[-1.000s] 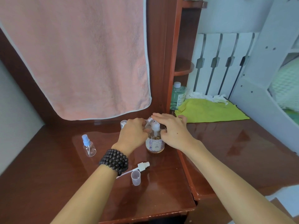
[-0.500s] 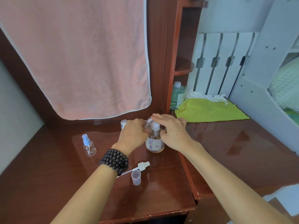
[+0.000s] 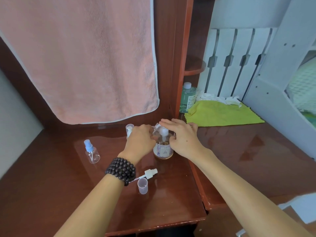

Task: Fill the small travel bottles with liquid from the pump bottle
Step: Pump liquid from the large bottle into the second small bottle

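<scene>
While both hands are working at the pump bottle (image 3: 163, 147), it is standing mid-desk (image 3: 51, 194), glossy red-brown wood. Left hand (image 3: 139, 142) is curling round something small and clear at the spout; can't tell what exactly. Right hand (image 3: 182, 138) is laying straight fingers (image 3: 168, 121) over the pump head, thumb against the bottle side. Spray bottle (image 3: 91, 152) is sitting at 9 o'clock of the pump bottle, another bottle (image 3: 129, 130) at 10 behind the left hand. Loose sprayer (image 3: 148, 174) and cap (image 3: 142, 185) are lying at 7. Pink towel (image 3: 82, 57) is hanging at 11. Green bottle (image 3: 187, 97) and green cloth (image 3: 222, 113) are sitting at 1–2, white slats (image 3: 236, 62) behind.
</scene>
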Tool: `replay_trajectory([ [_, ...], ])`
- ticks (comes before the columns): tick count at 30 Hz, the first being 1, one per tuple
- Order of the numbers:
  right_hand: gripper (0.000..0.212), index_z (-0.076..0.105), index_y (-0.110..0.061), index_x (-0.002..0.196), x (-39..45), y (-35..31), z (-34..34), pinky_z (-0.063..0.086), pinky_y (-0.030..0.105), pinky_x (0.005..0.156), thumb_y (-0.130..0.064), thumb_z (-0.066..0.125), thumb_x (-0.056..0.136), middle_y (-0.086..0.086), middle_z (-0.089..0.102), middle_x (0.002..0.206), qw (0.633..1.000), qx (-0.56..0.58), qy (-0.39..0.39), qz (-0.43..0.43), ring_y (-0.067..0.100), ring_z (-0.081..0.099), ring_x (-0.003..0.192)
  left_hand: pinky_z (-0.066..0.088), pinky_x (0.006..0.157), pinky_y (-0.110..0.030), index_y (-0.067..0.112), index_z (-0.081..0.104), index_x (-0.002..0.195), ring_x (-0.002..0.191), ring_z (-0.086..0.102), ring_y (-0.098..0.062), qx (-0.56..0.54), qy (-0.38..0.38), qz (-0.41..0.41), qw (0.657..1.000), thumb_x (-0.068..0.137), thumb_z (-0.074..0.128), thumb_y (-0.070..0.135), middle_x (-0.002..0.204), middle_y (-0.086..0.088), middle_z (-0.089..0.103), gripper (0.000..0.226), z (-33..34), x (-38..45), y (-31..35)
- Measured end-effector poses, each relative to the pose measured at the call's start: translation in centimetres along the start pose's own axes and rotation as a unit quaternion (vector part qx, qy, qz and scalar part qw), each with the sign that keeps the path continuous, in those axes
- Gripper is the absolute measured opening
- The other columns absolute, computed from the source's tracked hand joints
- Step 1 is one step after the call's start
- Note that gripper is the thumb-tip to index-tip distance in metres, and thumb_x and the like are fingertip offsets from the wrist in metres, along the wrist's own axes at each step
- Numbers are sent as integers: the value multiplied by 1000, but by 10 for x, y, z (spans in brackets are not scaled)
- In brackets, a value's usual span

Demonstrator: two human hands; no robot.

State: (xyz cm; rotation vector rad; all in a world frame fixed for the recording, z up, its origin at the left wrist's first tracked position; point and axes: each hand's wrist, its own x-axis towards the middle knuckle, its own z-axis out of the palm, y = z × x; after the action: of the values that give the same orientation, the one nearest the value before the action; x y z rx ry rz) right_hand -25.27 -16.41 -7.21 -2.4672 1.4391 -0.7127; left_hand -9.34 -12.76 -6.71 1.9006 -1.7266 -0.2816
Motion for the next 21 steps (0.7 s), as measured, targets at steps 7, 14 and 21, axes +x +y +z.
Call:
replay_trajectory([
  [7,71,52,-40,135,3,-4,-9,17,47,105,-4,48,74,-24,43,145,1000,21,-12,-11,5,32,138,47,72,-34,8,68,88,81,60,-25,-7,15,17,1000,85,61,13,80,-6,69,9,-6,-2,3],
  [14,70,52,-40,135,4,-4,-13,19,45,104,-5,48,74,-23,43,145,1000,16,-7,-21,5,33,138,49,73,-36,9,68,89,82,60,-24,1,22,19,1000,86,63,16,81,-5,69,9,-11,-2,8],
  [21,68,55,-43,131,-1,-1,3,20,48,103,-5,50,75,-26,47,141,1000,11,14,-5,3,41,132,47,91,-46,14,70,87,83,62,-26,13,1,-4,1000,86,57,18,77,-2,68,13,-1,-4,1],
])
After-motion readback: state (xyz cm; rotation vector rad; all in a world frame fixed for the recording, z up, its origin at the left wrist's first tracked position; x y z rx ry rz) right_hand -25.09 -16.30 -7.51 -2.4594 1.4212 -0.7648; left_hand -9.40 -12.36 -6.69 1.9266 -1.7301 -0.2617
